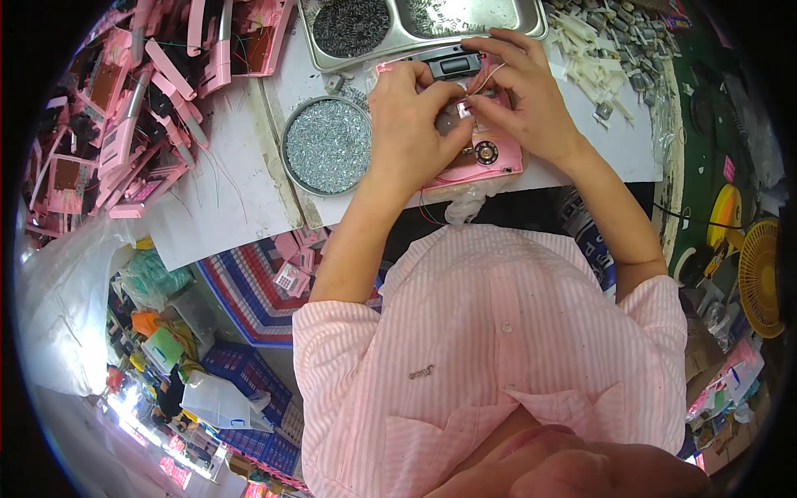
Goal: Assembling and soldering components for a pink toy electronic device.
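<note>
A pink plastic housing lies on the table in front of me, with a round black part near its lower right and a black block at its far edge. My left hand is bent over the housing's left side, thumb and fingers closing towards its middle. From the right, my right hand reaches over it with fingertips drawn together by a small shiny piece. Thin red and white wires run beside the right fingers. What the fingertips grip is too small to tell.
A round tin of small silvery screws stands left of my left hand. Beyond the housing is a metal tray with dark springs. Pink casings pile up at left; white and grey small parts lie far right.
</note>
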### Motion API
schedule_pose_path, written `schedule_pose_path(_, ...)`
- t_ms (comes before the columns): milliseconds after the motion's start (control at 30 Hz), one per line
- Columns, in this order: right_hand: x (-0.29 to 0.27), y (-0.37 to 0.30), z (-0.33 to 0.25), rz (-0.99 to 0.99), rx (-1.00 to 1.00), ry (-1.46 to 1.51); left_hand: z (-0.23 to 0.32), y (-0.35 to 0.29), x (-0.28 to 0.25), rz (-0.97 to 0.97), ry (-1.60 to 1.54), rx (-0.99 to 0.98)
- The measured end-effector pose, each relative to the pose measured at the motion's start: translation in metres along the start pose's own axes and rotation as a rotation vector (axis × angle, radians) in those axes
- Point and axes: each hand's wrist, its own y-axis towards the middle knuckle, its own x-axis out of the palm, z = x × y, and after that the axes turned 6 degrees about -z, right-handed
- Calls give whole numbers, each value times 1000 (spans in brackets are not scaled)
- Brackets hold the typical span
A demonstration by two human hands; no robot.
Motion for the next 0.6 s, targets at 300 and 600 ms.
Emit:
schedule_pose_path(300,-2,-2,4,-34,-7,-17,-7,0,0,-8,-163,-97)
schedule_pose_path(600,-2,-1,4,-24,-47,-23,-12,-5,3,11,-228,-132)
